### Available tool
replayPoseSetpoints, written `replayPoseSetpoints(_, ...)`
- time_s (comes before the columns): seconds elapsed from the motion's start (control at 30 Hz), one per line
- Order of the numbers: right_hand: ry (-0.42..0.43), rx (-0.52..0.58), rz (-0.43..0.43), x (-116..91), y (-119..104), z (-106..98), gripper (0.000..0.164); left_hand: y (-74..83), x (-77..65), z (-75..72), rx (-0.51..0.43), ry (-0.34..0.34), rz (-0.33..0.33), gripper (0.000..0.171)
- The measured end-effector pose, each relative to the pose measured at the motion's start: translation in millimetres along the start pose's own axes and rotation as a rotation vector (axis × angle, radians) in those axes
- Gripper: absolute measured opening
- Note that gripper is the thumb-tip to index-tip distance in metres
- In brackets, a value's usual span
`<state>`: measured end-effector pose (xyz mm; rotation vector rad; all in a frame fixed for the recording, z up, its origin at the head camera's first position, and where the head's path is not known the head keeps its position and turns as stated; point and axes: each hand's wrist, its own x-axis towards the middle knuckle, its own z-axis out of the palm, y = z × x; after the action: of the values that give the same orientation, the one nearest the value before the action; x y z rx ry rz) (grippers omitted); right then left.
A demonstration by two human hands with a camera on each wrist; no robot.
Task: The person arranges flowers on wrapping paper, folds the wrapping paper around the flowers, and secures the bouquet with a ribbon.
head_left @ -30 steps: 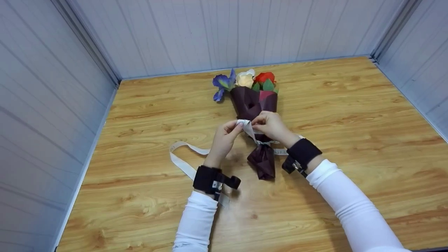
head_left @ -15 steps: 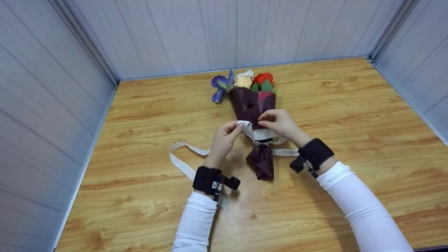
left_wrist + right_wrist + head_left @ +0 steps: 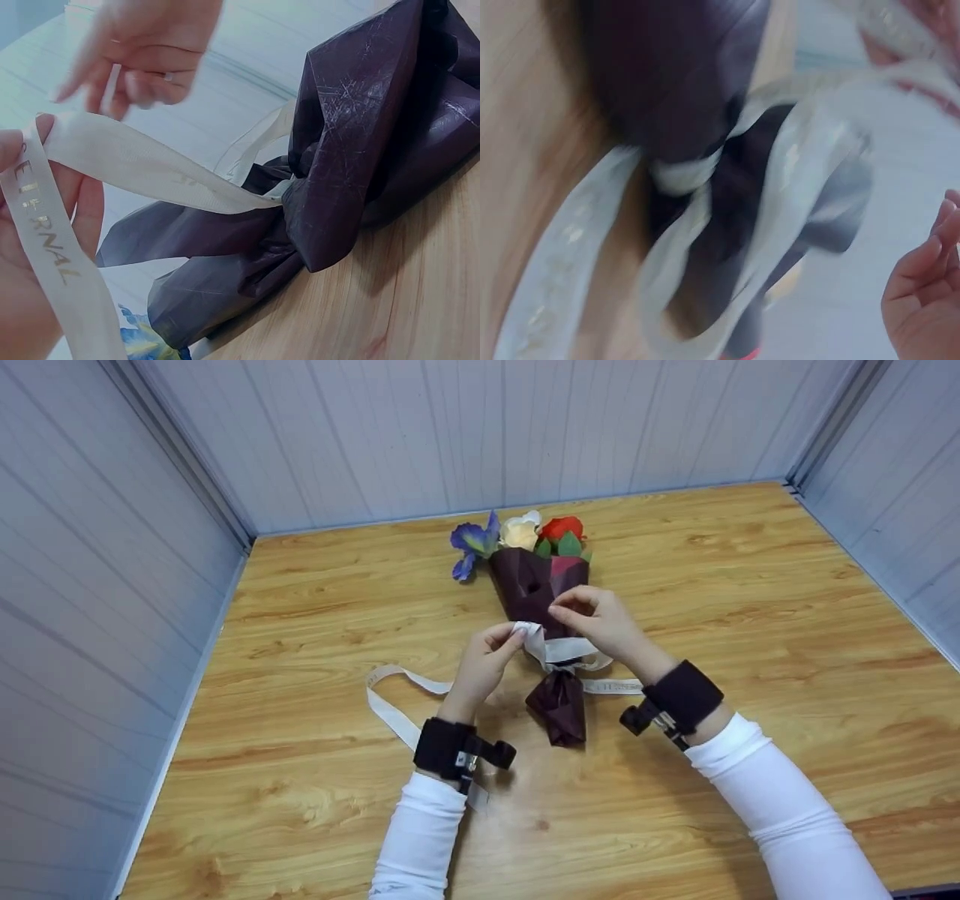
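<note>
A bouquet in dark plum wrapping paper lies on the wooden table, blooms away from me. Around its narrow waist a white ribbon is tied, with gold lettering in the left wrist view. My left hand pinches a fold of this ribbon between thumb and fingers, left of the waist. A ribbon loop hangs loosely at the knot in the right wrist view. Above the ribbon and wrapping, my right hand has loosely bent fingers and nothing between them; the right wrist view is blurred.
A blue iris, a cream rose and a red flower stick out of the wrapping. One ribbon tail curves across the table under my left wrist; another tail runs right. Pale panels enclose the table.
My right hand has let go of the ribbon and shifted up and right. The released ribbon has dropped into a loose loop at the waist. My left hand keeps its pinch, nearly still.
</note>
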<state>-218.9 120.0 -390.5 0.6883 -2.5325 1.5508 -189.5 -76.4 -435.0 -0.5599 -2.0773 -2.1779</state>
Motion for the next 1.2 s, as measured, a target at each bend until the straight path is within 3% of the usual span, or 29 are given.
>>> replayPoseSetpoints(0.13, -0.019, -0.083, -0.040, -1, -16, 11, 0.016, 0.9, -0.2, 0.2, 0.012, -0.040, 0.011, 0.026)
replayPoseSetpoints(0.3, -0.014, -0.160, -0.030, -2, -25, 19, 0.016, 0.8, -0.7, 0.4, 0.016, -0.082, 0.016, 0.027)
replayPoseSetpoints(0.53, -0.004, -0.149, -0.047, -2, -27, 22, 0.014, 0.4, -0.2, -1.1, -0.009, -0.077, 0.002, 0.025)
replayPoseSetpoints(0.77, -0.027, -0.121, 0.018, -3, -28, 22, 0.012, -0.3, -0.8, -2.1, -0.011, -0.084, -0.003, 0.026)
replayPoseSetpoints(1.03, -0.067, -0.081, -0.024, -2, -27, 19, 0.012, -3.0, 0.2, -0.4, -0.148, -0.025, -0.098, 0.030)
replayPoseSetpoints(1.13, -0.135, -0.017, -0.029, -3, -24, 16, 0.011, -6.6, 0.6, -0.7, -0.096, -0.027, -0.113, 0.029)
replayPoseSetpoints(1.2, -0.181, 0.018, -0.026, -4, -24, 14, 0.011, -9.8, 0.5, -0.9, 0.000, -0.054, -0.110, 0.027)
